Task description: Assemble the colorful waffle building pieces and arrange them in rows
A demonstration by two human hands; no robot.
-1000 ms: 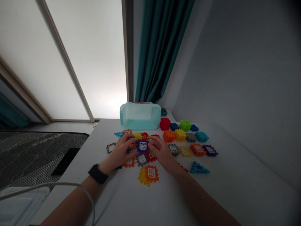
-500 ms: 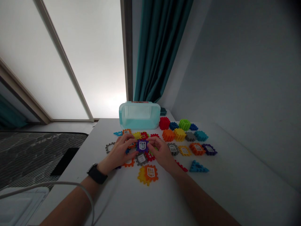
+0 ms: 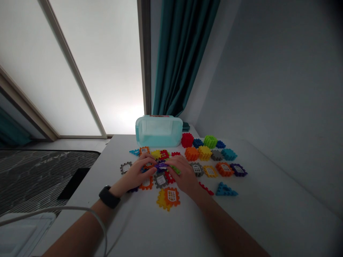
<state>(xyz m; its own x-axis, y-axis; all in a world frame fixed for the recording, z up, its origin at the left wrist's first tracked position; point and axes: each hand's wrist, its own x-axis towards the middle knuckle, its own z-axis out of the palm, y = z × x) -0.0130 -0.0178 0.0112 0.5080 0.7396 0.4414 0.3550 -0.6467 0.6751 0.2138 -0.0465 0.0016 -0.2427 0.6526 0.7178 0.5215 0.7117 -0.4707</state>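
Your left hand point(image 3: 140, 171) and right hand point(image 3: 182, 175) both grip a purple tile point(image 3: 160, 165), fingers closed on its edges, tilted up in front of the teal box point(image 3: 157, 132). A green piece point(image 3: 174, 170) lies against your right fingers (partly hidden, quick look only). More colored tiles point(image 3: 171, 197) are spread across the table point(image 3: 241, 214) around your hands, in front of the box.

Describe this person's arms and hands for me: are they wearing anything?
The left hand and right hand are bare, with no gloves, and both forearms show no sleeves. The left wrist wears a black watch on a black strap. A thin white cable arcs past that arm.
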